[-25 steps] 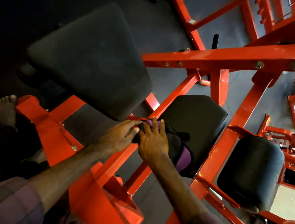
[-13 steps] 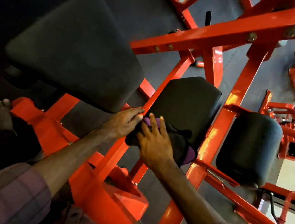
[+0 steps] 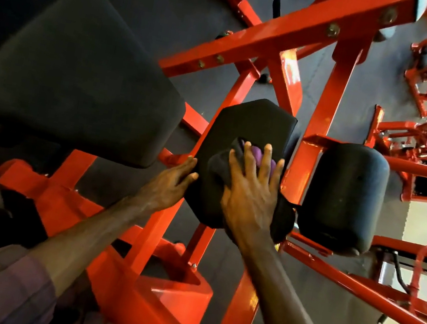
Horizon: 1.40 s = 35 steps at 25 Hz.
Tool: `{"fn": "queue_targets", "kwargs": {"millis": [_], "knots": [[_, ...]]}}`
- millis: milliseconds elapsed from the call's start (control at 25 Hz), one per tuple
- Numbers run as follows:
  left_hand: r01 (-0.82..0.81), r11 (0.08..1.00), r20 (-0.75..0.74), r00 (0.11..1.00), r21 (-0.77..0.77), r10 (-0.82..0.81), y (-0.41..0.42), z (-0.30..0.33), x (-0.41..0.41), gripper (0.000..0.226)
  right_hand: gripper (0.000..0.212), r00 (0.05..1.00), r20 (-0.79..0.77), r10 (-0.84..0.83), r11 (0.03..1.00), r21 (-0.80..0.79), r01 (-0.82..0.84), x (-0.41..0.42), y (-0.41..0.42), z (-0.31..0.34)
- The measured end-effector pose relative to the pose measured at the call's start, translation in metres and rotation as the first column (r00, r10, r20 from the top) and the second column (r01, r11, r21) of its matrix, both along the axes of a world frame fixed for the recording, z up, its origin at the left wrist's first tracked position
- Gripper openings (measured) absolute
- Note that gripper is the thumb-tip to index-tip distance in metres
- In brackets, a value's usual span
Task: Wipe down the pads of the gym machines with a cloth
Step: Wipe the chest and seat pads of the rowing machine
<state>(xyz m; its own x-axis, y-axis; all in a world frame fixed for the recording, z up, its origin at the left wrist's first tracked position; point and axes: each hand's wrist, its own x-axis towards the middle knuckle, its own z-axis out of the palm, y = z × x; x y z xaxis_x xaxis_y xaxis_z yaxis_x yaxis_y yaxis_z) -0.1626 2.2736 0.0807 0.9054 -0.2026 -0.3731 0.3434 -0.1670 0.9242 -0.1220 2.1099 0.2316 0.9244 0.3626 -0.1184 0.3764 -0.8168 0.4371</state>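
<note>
Basically right hand [image 3: 253, 197], fingers spread flat, presses cloth [image 3: 280, 219] on middle pad [image 3: 244, 127]; left hand [image 3: 172, 180] fingers straight, steadying pad's left edge. Risk: cloth's loose right-edge overhang bunches or slips off.

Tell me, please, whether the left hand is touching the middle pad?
Touching: the head view shows the left hand's fingertips resting against the middle pad's left edge.

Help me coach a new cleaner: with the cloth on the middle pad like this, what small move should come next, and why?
Probably slide the right hand and cloth up toward the far edge of the middle pad. The cloth covers only the pad's near half, the far half is bare, and the left hand already rests on the pad's left edge, steadying it.
</note>
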Motion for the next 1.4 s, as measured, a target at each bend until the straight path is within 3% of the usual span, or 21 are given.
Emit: {"fn": "queue_targets", "kwargs": {"millis": [120,240,360,440,720,920,1040,1280,1400], "knots": [[0.013,1.0,0.002,1.0,-0.003,-0.013,-0.002,0.008,0.008,0.061,0.077,0.996,-0.043,-0.075,0.997,0.032,0.076,-0.037,-0.002,0.003],[0.001,1.0,0.016,1.0,0.016,-0.002,-0.004,0.009,0.017,0.065,0.081,0.977,-0.021,-0.21,0.947,0.242,0.209,-0.003,-0.005,0.0],[-0.014,0.999,0.018,1.0,0.03,0.014,-0.008,0.007,0.02,0.064,0.081,0.895,-0.043,-0.444,0.743,0.542,0.394,0.067,0.002,0.003],[-0.002,0.999,-0.002,1.0,0.034,0.002,-0.007,0.007,0.021,0.068,0.079,0.877,-0.056,-0.477,0.67,0.623,0.404,0.08,0.004,0.008],[0.122,0.99,-0.034,0.992,0.073,-0.12,0.002,0.015,0.041,0.069,0.121,0.846,-0.279,-0.454,0.776,0.341,0.53,-0.029,0.003,0.029],[0.099,0.993,-0.045,0.994,0.061,-0.097,0.001,0.015,0.04,0.064,0.089,0.875,-0.158,-0.458,0.673,0.582,0.457,0.035,-0.005,0.02],[0.084,0.995,-0.065,0.995,0.059,-0.08,-0.002,0.015,0.042,0.064,0.084,0.851,-0.154,-0.502,0.581,0.67,0.463,0.078,-0.007,0.015],[0.116,0.993,-0.082,0.99,0.016,-0.115,0.005,0.012,0.041,0.066,0.09,0.935,-0.139,-0.326,0.681,0.651,0.335,0.008,-0.019,-0.001],[0.112,0.993,-0.07,0.992,0.023,-0.11,0.004,0.009,0.041,0.066,0.086,0.928,-0.128,-0.35,0.679,0.648,0.346,0.051,-0.021,-0.003]]}}
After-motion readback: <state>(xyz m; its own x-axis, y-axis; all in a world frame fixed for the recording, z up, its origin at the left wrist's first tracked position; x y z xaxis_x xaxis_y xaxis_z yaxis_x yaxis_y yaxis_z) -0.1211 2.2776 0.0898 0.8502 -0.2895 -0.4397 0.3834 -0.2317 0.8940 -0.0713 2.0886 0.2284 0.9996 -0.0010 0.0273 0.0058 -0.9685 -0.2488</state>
